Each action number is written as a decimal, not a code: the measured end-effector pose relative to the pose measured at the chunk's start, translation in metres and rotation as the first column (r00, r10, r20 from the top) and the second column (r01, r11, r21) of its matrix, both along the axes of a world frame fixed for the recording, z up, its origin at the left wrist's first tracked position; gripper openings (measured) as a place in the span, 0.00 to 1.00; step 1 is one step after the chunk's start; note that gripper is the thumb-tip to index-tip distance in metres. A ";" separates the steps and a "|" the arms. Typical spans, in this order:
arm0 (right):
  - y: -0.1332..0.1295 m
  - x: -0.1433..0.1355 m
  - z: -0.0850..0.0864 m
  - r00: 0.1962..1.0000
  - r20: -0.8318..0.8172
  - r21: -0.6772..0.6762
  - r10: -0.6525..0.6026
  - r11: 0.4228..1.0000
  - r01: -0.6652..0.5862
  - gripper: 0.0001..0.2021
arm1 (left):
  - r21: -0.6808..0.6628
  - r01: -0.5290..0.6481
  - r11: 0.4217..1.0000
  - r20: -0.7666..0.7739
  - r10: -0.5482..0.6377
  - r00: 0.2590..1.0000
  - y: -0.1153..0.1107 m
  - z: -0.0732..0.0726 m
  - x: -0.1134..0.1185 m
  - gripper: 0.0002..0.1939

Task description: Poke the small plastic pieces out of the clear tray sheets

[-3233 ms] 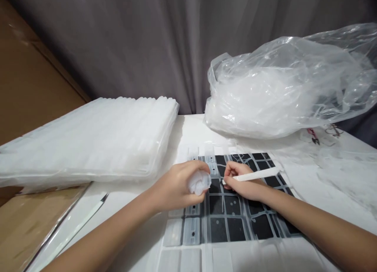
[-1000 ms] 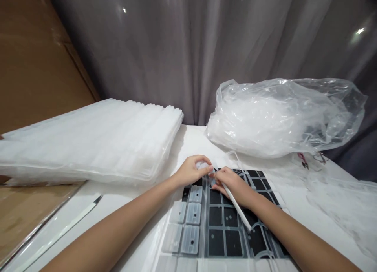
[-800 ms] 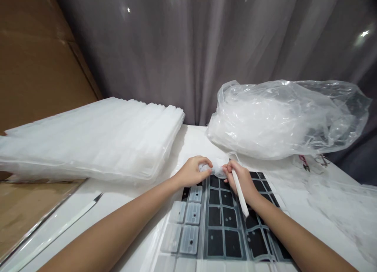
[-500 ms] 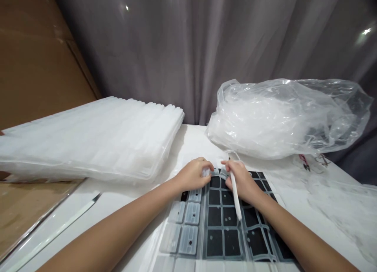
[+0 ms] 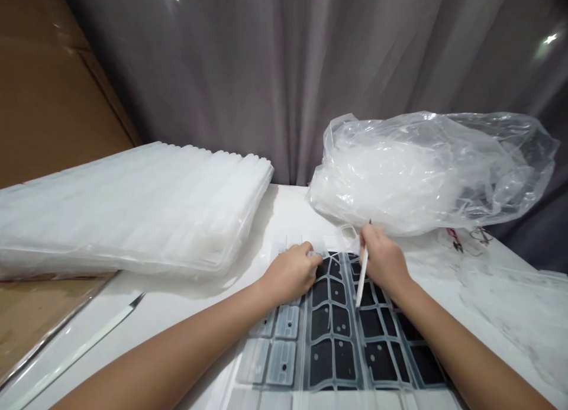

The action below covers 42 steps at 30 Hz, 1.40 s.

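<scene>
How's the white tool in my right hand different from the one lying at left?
The right hand grips the held tool, hiding part; the lying tool is in neither hand. The held tool appears steep in view; the lying tool, diagonal. Both have white handles and dark tips.

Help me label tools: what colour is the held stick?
The held stick is white with a dark tip; best view: head.

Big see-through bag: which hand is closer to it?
Right. The right hand is just in front of the see-through bag; the left hand is farther off, lower in the picture and to its left.
</scene>
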State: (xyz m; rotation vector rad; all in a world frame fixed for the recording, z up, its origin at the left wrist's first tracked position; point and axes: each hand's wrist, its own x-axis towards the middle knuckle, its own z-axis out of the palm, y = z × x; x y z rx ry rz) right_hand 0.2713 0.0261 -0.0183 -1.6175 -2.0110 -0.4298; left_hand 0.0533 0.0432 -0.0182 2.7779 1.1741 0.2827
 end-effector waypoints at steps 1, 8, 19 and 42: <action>-0.001 0.005 0.004 0.999 0.032 0.075 -0.024 0.997 0.022 0.07 | -0.002 0.004 1.000 -0.002 -0.004 1.000 0.000 0.000 0.000 0.10; -0.010 0.008 0.022 0.920 -0.281 0.328 0.273 0.928 -0.176 0.07 | -0.020 0.060 0.998 0.111 -0.057 0.992 0.005 0.004 -0.006 0.09; -0.037 -0.052 0.005 0.239 -0.954 0.045 0.179 0.878 -0.476 0.13 | 0.057 0.194 0.979 0.701 -0.177 0.691 -0.021 0.021 0.010 0.33; -0.006 -0.041 -0.031 0.748 -0.641 -0.308 0.174 0.834 -0.458 0.12 | 0.101 -0.117 0.988 0.444 0.060 0.894 0.024 0.027 -0.011 0.06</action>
